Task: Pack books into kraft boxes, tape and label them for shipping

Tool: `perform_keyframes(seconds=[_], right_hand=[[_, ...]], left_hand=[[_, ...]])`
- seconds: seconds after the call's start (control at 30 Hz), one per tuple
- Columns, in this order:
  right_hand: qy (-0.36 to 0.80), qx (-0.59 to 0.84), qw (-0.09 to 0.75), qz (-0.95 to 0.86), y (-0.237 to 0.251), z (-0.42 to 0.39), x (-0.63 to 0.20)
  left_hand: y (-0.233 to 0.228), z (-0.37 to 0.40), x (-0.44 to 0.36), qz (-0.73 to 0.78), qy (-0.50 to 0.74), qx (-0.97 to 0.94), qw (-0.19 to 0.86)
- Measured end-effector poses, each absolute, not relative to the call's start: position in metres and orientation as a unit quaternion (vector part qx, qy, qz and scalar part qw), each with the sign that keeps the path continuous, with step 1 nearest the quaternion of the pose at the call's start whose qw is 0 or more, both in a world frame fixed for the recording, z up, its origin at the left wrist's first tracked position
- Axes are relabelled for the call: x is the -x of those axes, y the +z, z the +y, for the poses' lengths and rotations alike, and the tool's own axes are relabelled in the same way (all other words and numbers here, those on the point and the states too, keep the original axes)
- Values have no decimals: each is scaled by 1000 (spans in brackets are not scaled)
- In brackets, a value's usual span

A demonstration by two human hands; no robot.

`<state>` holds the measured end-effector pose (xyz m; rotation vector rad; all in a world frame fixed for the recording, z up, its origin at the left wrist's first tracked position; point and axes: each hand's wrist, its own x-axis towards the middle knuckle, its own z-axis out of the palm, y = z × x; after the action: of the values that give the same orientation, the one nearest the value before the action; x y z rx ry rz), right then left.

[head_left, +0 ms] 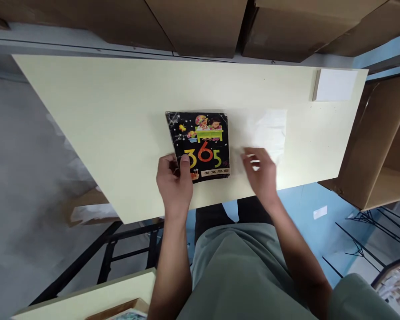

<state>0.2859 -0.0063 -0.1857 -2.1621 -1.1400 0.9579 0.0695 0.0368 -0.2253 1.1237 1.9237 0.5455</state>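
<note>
**Black "365" book held at its near corner on a pale table**

Nearest the camera, the left hand [174, 180] grips the near left corner of the book [200, 143], thumb laid on top of the cover and fingers curled around the spine edge. The right hand [260, 171] hovers just right of the book with fingers loosely spread and holding nothing; it is blurred, and whether its fingertips touch the white paper sheet [269, 131] cannot be told.

The book is a worn paperback with a black cover, large "365" numerals in yellow, orange and green, a cartoon of two children at a green desk above them, and a pale label strip along the near edge. It lies flat, front cover up, near the middle of the cream table [113, 115], close to the near edge. Its long axis runs near to far, tilted slightly, with the top of the cover pointing away from the person.

Further off, a white pad [335, 84] sits at the far right corner, and cardboard boxes [200, 26] stand beyond the table.
</note>
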Motion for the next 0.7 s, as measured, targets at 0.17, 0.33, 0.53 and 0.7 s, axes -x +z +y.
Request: perform_keyframes(seconds=[0.17, 0.33, 0.53, 0.7], right_hand=[[171, 887, 205, -377, -189, -20, -367], [186, 885, 199, -377, -209, -15, -388], [230, 861, 247, -380, -192, -13, -388], [207, 883, 180, -382, -193, -11, -391]], left_hand=[[-219, 34, -82, 777, 208, -465, 371], [-220, 37, -88, 781, 239, -439, 375], [-230, 42, -81, 786, 217, -436, 382], [-230, 42, -82, 786, 220, -440, 375]])
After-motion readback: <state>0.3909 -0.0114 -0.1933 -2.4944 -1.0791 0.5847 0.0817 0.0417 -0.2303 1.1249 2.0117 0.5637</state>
